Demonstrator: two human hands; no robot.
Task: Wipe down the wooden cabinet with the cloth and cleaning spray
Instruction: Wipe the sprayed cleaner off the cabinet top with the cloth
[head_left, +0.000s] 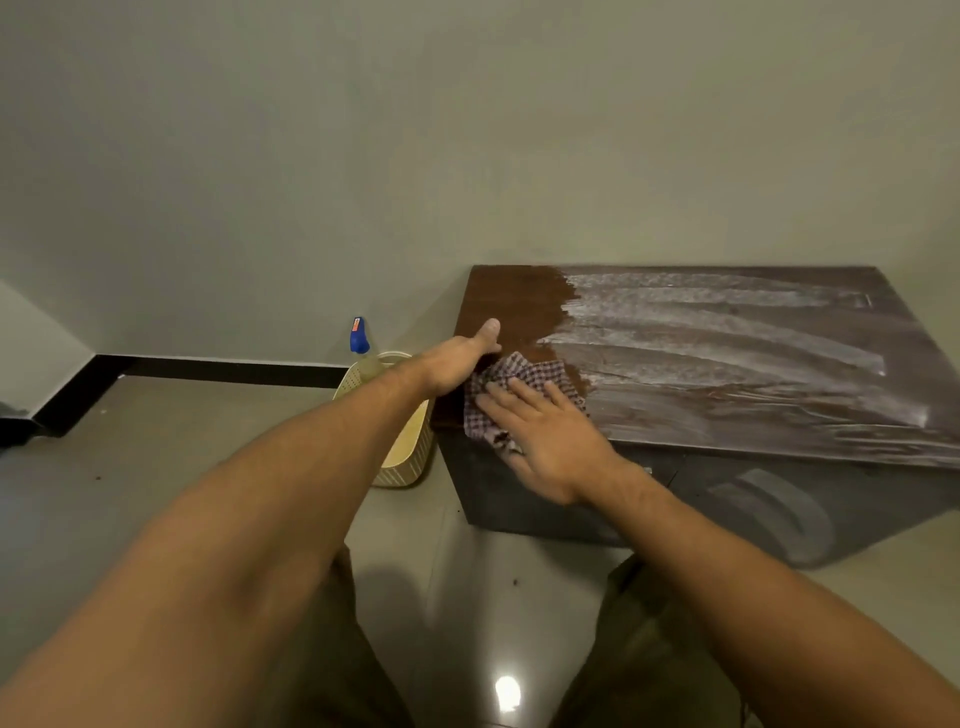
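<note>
The right hand lies with its fingers spread nearly flat and pressed down on a checked cloth; it pins the fabric under the palm rather than closing round it. The cloth is bunched at the cabinet top's near left corner, one fold hanging a little over the front edge. The left hand rests on the top's left edge just beside the cloth, thumb stretched out along the wood and the other fingers curled down over the side. It looks to be bracing on the cabinet, though how tightly those fingers grip is hidden.

The wooden cabinet stands low on the floor against the wall. Its left end shows as clean dark brown, while the rest of the top, out to the right edge, carries pale streaks of dust or dried film — so by my judgement only a small share of the surface is done.

The cloth is soft, thin and light; it will crumple and drag unless the flat hand keeps even pressure on it, and a loose fold may catch on the edge. Gathering it under the palm with the fingertips at its far edge seems the best hold.

The cleaning spray, with its blue trigger head, stands in a cream basket on the floor off the cabinet's left side, touched by neither hand. It is best taken by the neck below the trigger — the plastic could be slick if wet.
</note>
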